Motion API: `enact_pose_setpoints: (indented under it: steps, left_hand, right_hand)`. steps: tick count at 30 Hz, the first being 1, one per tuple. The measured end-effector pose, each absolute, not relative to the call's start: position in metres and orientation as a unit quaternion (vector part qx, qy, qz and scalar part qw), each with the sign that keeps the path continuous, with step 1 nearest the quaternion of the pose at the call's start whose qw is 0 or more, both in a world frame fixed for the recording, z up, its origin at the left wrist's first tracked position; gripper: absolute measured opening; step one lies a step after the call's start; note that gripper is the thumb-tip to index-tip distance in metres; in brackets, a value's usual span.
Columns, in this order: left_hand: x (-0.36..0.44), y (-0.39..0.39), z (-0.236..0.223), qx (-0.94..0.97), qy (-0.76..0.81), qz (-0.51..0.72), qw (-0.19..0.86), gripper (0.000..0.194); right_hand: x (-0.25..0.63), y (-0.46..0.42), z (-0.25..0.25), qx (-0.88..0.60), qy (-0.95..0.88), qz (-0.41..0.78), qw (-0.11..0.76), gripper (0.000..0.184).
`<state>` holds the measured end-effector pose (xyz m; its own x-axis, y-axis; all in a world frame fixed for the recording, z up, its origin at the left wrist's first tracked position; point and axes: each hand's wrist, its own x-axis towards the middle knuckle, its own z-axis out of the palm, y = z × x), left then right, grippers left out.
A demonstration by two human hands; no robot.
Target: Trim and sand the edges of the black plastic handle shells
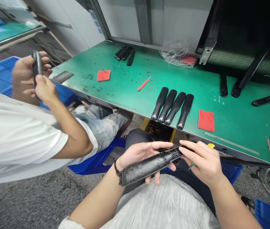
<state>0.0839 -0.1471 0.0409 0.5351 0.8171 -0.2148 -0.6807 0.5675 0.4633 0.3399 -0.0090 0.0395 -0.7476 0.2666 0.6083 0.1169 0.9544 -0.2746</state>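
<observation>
A long black plastic shell (146, 168) lies across the palm of my left hand (141, 154), its ribbed inner side facing up. The fingers of that hand pass beneath the shell and support it. My right hand (203, 160) is closed at the shell's narrow end, its fingertips touching it. Tucked in the same hand is a craft knife, with its yellow end (211, 145) sticking out above and a thin grey tip showing below the fingers. Most of the knife is hidden by the hand. On the bench ahead, several black handle-shaped shells (173, 106) lie side by side.
A co-worker's hands (41, 78) hold a dark part at left. On the green bench (125, 82) are a red craft knife (144, 84), red sanding squares (206, 121), black scraps, a clear plastic bag (177, 54) and more black parts (223, 86). A yellow-rimmed bin (173, 135) stands below.
</observation>
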Motion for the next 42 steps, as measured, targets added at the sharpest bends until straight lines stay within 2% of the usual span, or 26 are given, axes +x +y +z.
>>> enact_pose_setpoints:
  steps: [4,8,11,15,19,23,29,32,35,37,38,40,41,42]
  left_hand:
    - [0.082,-0.149,0.035,0.197,0.229,0.527,0.794,0.068]
    - [0.108,-0.144,0.037,0.246,0.292,0.702,0.602,0.056]
    - [0.135,-0.136,0.050,0.220,0.277,0.805,0.477,0.059]
    - [0.155,-0.123,0.067,0.269,0.280,0.855,0.343,0.057]
    - [0.159,-0.117,0.073,0.320,0.289,0.823,0.369,0.059]
    - [0.164,-0.117,0.072,0.337,0.296,0.812,0.372,0.061]
    - [0.171,-0.119,0.070,0.355,0.305,0.802,0.371,0.062]
    - [0.170,-0.118,0.069,0.335,0.307,0.811,0.369,0.059]
    - [0.164,-0.115,0.065,0.303,0.305,0.812,0.395,0.053]
    - [0.157,-0.113,0.062,0.295,0.318,0.795,0.425,0.058]
    - [0.154,-0.112,0.061,0.293,0.328,0.784,0.439,0.062]
    - [0.150,-0.111,0.058,0.281,0.350,0.763,0.465,0.066]
    - [0.149,-0.110,0.058,0.270,0.362,0.754,0.477,0.064]
    - [0.150,-0.110,0.057,0.255,0.374,0.744,0.491,0.061]
  right_hand:
    - [0.352,-0.025,0.033,-0.148,-0.906,0.102,0.383,0.035]
    - [0.347,-0.052,0.023,-0.206,-0.880,0.105,0.415,0.035]
    - [0.336,-0.070,0.020,-0.235,-0.864,0.119,0.429,0.034]
    - [0.325,-0.085,0.035,-0.241,-0.847,0.240,0.409,0.019]
    - [0.319,-0.086,0.061,-0.251,-0.793,0.397,0.389,0.013]
    - [0.313,-0.081,0.077,-0.247,-0.766,0.462,0.373,0.009]
    - [0.306,-0.081,0.077,-0.316,-0.688,0.556,0.344,0.019]
    - [0.308,-0.081,0.072,-0.350,-0.669,0.539,0.374,0.022]
    - [0.316,-0.077,0.061,-0.371,-0.674,0.494,0.404,0.017]
    - [0.322,-0.071,0.053,-0.384,-0.690,0.482,0.381,0.009]
    - [0.325,-0.067,0.049,-0.388,-0.702,0.477,0.358,0.014]
    - [0.331,-0.057,0.046,-0.389,-0.736,0.458,0.311,0.036]
    - [0.332,-0.052,0.047,-0.378,-0.758,0.445,0.290,0.038]
    - [0.334,-0.047,0.050,-0.357,-0.782,0.431,0.276,0.031]
